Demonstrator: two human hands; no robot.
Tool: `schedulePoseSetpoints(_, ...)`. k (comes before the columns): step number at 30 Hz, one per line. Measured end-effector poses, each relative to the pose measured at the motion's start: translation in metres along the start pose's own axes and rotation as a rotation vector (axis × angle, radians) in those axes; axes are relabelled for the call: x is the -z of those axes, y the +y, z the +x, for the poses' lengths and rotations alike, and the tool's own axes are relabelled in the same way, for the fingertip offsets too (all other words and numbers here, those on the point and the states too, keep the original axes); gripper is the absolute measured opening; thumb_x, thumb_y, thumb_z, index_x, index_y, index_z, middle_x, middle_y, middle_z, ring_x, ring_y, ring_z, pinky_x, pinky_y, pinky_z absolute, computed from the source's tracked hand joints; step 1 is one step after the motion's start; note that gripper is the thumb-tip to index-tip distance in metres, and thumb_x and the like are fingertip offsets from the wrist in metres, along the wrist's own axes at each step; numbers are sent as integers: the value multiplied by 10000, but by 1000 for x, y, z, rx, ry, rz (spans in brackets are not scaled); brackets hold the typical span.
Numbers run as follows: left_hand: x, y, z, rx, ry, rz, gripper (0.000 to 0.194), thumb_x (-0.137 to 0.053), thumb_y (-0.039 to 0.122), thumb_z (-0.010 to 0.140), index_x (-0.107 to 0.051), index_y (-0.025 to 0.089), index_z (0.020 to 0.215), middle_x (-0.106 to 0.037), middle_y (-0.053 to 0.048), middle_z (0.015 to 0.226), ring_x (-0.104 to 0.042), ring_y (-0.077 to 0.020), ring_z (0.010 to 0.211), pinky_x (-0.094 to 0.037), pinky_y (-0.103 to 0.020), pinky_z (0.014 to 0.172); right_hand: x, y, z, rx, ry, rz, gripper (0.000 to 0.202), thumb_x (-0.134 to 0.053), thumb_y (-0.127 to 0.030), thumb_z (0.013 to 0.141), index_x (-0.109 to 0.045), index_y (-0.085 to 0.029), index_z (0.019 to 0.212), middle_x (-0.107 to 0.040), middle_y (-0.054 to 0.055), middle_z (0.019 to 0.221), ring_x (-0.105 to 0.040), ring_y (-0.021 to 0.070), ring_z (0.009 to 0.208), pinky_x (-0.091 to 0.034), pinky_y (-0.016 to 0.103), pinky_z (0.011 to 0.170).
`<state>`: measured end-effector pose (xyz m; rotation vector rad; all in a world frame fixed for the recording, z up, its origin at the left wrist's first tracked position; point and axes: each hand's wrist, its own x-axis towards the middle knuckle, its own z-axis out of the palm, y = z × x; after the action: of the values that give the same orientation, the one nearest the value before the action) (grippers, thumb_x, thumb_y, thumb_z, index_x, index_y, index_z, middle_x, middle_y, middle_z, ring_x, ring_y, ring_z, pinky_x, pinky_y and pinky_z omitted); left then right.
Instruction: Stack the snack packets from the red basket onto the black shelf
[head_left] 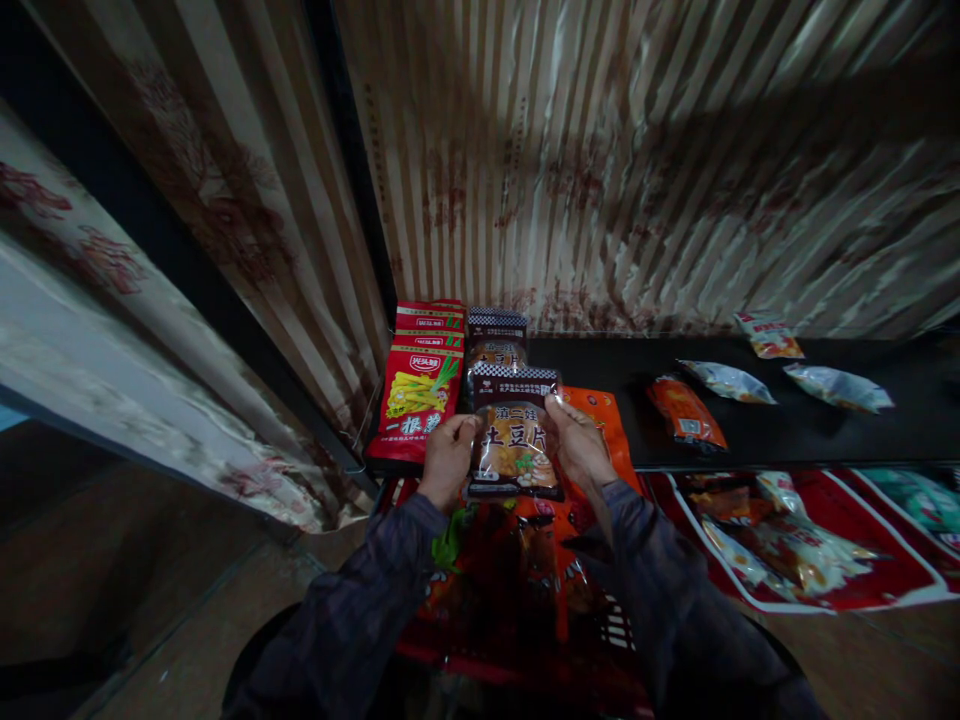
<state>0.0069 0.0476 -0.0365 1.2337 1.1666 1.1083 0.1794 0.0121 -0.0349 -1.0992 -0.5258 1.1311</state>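
A dark-printed bag of potato chips (516, 440) with a see-through front is held upright between my two hands. My left hand (448, 458) pinches its left edge, and my right hand (581, 440) grips the right edge, thumb in front. Just behind it, a matching bag (496, 335) lies on the black shelf (592, 357). To the left sits a row of overlapping red snack bags (421, 385). Partly covered by my right hand, an orange bag (611, 415) rests at the shelf's front. Below my hands, a red basket (540, 660) holds several orange and dark packets.
Along the shelf's right part lie an orange packet (686, 412), two silvery packets (727, 381) and a red-and-white one (769, 334). Underneath, a red bin with a white rim (825, 605) holds more packets. Striped cloth (637, 180) hangs behind, and a dark post (187, 280) stands left.
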Motion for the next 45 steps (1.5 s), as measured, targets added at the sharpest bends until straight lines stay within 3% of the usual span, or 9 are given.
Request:
schedulePoseSetpoints(5,4,-4,8,-36,99,-13,168,-595,328,726,-684,186,709,-670,-5,693,-573,-159,686,-428,-245,651,4,3,-16,-20,-69,-83,400,-843,-493,586,-732,-217,854,-751,1,837,-663,122,682,-527,206,594)
schedulePoseSetpoints(11,4,-5,12,-30,106,-87,172,-587,331,741,-673,184,712,-665,-1,696,-577,-155,694,-448,-245,666,14,6,-45,-145,-26,-88,436,-892,-419,520,-744,-217,877,-751,6,853,-696,155,739,-586,259,642)
schedulePoseSetpoints(16,3,-5,12,-16,127,-75,172,-598,328,740,-680,177,732,-667,-5,701,-574,-149,684,-447,-239,646,16,6,-55,-155,-89,-63,445,-902,-351,526,-741,-193,909,-748,25,895,-705,163,791,-606,280,685)
schedulePoseSetpoints(19,3,-3,9,4,53,-139,210,-652,362,725,-695,173,807,-694,-19,797,-605,-156,760,-468,-238,681,18,9,-52,-117,-38,-13,423,-907,-325,517,-731,-208,883,-743,7,841,-701,166,767,-615,307,676)
schedulePoseSetpoints(22,3,2,1,139,-99,-243,253,-715,382,697,-687,173,836,-694,-25,826,-636,-168,802,-508,-260,714,18,11,-46,-95,26,10,405,-911,-314,513,-717,-215,855,-732,-7,799,-697,165,753,-624,317,678)
schedulePoseSetpoints(25,4,7,-6,317,-304,-359,239,-740,310,702,-680,163,881,-697,-48,881,-665,-187,824,-562,-325,730,18,10,-42,-64,36,9,381,-903,-305,541,-707,-221,856,-727,-3,824,-695,162,756,-631,315,688)
schedulePoseSetpoints(27,5,9,-8,341,-393,-406,225,-737,226,715,-678,157,921,-700,-69,953,-673,-201,882,-579,-363,775,17,9,-40,-46,43,4,363,-896,-311,556,-707,-225,854,-725,2,858,-692,159,752,-630,296,664)
schedulePoseSetpoints(37,8,8,-9,275,-477,-431,269,-755,184,734,-625,146,967,-698,-83,988,-711,-234,901,-575,-446,872,17,4,-39,-40,71,-26,357,-891,-328,557,-723,-224,855,-726,13,873,-677,147,710,-606,256,582)
schedulePoseSetpoints(45,10,6,-7,264,-529,-374,336,-767,160,716,-640,154,1027,-700,-85,999,-702,-206,882,-595,-353,800,21,-1,-43,-33,93,-46,410,-902,-339,525,-743,-243,890,-742,18,911,-680,148,699,-588,245,559)
